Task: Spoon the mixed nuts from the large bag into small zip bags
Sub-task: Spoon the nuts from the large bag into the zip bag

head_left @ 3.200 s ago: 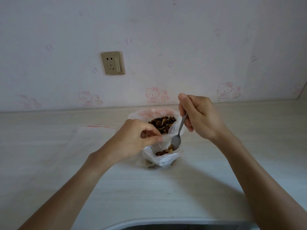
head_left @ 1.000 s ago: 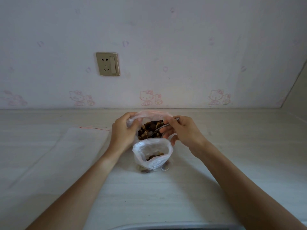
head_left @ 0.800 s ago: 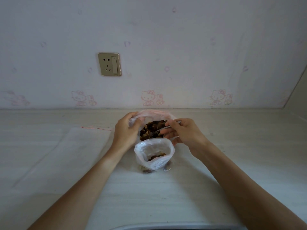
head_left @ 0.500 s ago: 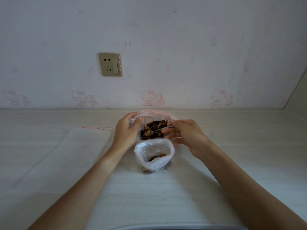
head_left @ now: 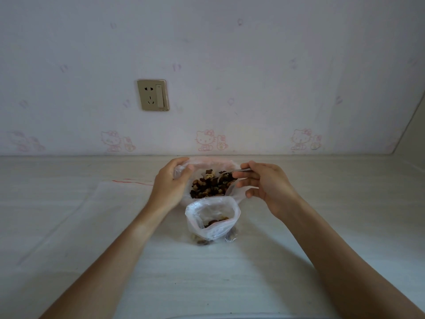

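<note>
Left hand [head_left: 169, 185] grips the crinkly clear large bag [head_left: 208, 163]; right hand [head_left: 266, 185] pinches the metal spoon [head_left: 226, 173] (now lifted, loaded with nuts [head_left: 208, 186]).

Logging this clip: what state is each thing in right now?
Large bag: open, full of nuts.
Small bag: open, standing, few nuts inside.
Spoon: over large bag.
Left hand: grips large bag's rim.
Right hand: holds spoon.
Flat bags: lying unused.

Small bag [head_left: 212, 217] before large bag [head_left: 207, 180]
</note>
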`<state>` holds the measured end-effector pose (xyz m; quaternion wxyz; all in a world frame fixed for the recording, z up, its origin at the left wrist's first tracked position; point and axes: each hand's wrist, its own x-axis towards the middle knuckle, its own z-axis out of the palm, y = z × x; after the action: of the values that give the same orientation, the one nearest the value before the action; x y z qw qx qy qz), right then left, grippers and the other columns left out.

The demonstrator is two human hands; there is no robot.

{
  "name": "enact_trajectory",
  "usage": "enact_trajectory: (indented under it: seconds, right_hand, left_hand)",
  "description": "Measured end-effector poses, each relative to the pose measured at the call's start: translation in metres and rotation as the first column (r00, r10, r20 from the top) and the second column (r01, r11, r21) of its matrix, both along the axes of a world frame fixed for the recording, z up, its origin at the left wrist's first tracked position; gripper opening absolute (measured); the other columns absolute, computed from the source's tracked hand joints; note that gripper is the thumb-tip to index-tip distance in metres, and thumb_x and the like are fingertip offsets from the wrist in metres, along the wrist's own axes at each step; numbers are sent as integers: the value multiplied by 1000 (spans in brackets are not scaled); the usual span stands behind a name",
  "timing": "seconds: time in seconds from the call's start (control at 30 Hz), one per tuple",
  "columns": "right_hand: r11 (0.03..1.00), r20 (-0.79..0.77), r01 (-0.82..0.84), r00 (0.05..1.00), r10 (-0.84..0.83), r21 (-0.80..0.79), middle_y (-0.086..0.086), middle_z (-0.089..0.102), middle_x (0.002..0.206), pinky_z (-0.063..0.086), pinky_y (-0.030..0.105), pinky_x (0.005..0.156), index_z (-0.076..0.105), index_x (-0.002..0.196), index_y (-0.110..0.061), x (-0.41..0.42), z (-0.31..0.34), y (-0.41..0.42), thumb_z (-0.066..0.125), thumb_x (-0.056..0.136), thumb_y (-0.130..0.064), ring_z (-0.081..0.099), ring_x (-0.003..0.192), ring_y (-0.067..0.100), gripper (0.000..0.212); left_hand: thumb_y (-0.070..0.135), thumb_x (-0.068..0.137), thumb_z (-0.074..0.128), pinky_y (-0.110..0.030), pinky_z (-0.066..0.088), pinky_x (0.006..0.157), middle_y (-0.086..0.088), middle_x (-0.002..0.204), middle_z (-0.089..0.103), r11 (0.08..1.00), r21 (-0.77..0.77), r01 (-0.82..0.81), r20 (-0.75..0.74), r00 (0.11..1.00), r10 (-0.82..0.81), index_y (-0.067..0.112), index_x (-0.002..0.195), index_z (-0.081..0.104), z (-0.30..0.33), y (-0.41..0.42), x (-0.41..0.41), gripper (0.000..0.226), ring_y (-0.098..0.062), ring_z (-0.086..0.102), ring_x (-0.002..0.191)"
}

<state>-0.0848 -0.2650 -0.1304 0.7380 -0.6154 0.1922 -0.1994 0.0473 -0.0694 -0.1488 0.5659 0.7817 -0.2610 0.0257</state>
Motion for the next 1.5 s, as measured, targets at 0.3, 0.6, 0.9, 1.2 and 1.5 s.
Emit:
enact_trajectory:
  seconds: [0.3,0.6,0.9,1.2,1.5]
  right_hand:
    - [994,142,-83,986,91,-64,22,76,89,41,30,44,66,99,-2,-10,21,-4,44,109,-19,65,61,27,29]
    - [939,80,-245,959,271,-243,22,70,75,39,29,44,66,88,-4,-18,29,2,45,109,-21,60,55,29,34]
    - [760,7,-365,900,436,-538,16,64,73,36,30,46,63,91,-2,-25,33,15,44,111,-26,58,60,26,36]
    - [745,138,-307,872,470,-593,9,60,68,35,33,54,65,86,-8,-26,34,11,46,108,-31,54,62,25,37]
    - [972,121,-70,988,99,-224,10,61,63,36,32,46,64,86,-6,-11,21,5,47,109,-26,55,53,24,35]
  left_hand:
    - [28,98,69,-28,43,107,22,121,63,986,138,-95,254,965,58,22,126,68,15,39,-17,29,-5,56,121]
    - [62,94,58,-25,45,60,10,69,73,927,374,-12,70,997,-15,28,78,69,18,68,-68,40,-8,66,61]
    - [27,98,68,-16,42,53,1,69,75,973,208,104,-140,987,-76,25,87,73,16,56,-87,12,-6,67,62]
    - [25,98,67,-36,49,67,-5,68,74,976,195,101,-129,989,-76,24,87,74,19,60,-84,13,-36,68,77]
    - [45,96,67,-32,51,61,6,71,73,982,188,7,-169,985,25,21,89,73,18,67,-63,26,-10,71,64]
